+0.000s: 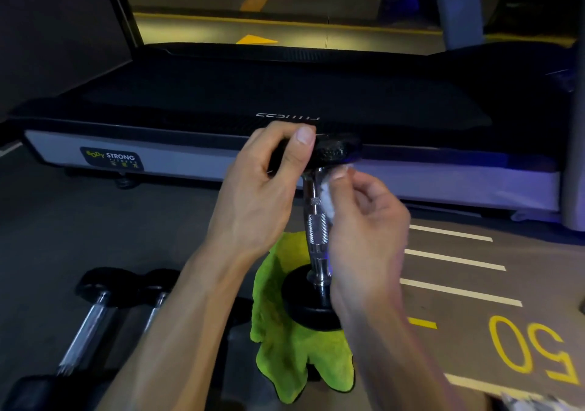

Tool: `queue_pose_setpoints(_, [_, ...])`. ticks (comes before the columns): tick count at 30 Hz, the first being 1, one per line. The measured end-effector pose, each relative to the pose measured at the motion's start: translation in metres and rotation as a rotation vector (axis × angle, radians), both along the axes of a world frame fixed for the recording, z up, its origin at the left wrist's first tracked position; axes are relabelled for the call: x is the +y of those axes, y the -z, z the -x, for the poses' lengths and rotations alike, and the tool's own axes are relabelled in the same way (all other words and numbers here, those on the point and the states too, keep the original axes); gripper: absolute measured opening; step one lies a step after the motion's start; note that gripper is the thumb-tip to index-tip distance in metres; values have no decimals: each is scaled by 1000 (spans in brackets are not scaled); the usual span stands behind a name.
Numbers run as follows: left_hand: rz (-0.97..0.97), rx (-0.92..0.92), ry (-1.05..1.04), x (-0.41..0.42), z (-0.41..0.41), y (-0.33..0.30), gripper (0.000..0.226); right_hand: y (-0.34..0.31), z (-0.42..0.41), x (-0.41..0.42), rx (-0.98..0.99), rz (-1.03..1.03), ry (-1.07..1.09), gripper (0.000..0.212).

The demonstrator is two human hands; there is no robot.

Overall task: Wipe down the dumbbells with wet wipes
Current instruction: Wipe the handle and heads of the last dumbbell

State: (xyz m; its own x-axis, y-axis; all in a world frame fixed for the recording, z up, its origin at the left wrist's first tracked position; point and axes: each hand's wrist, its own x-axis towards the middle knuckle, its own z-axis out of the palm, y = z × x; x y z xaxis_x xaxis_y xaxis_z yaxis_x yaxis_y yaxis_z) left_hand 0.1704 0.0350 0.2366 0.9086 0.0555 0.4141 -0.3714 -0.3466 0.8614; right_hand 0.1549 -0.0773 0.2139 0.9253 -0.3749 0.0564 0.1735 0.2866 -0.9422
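Gripping an upright dumbbell (317,220) by its top head, left hand (266,182), right hand (364,220) pinching white wet wipe (329,201) against chrome handle, green cloth (285,357) beneath.

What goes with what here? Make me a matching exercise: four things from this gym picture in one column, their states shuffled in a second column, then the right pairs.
Things
1. upright dumbbell
2. wet wipe
3. green cloth
4. left hand

States
A. spread on the floor
B. pinched against the chrome handle by the right hand
C. grips the top weight head
D. stands on end on the cloth

Pairs: 1-D, 2-B, 3-A, 4-C
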Motion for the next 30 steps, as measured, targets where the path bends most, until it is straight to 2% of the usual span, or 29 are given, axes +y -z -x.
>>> queue_pose_setpoints(2, [-7, 5, -7, 2, 2, 1, 38, 3, 13, 6, -84, 177, 27, 5])
queue_pose_setpoints(6, [-11, 18, -31, 7, 4, 0, 39, 10, 31, -2, -209, 396, -41, 7])
queue_pose_setpoints(10, [2, 27, -37, 10, 5, 1, 36, 7, 35, -30, -191, 305, -83, 3])
queue_pose_setpoints(17, [23, -9, 14, 3, 12, -1, 28, -6, 19, -54, 36, 220, -155, 25])
queue_pose_setpoints(21, [30, -17, 45, -2, 17, -4, 32, -19, 7, -48, 10, 289, -139, 17])
queue_pose_setpoints(25, [29, -21, 15, 2, 17, -2, 29, -24, 20, -32, 30, 150, -298, 10])
queue_pose_setpoints(28, [29, -4, -15, 7, 16, -2, 22, -20, 27, -31, 48, -72, -413, 25])
queue_pose_setpoints(30, [26, -2, -11, 7, 17, -2, 22, -16, 25, -30, 15, 21, -339, 29])
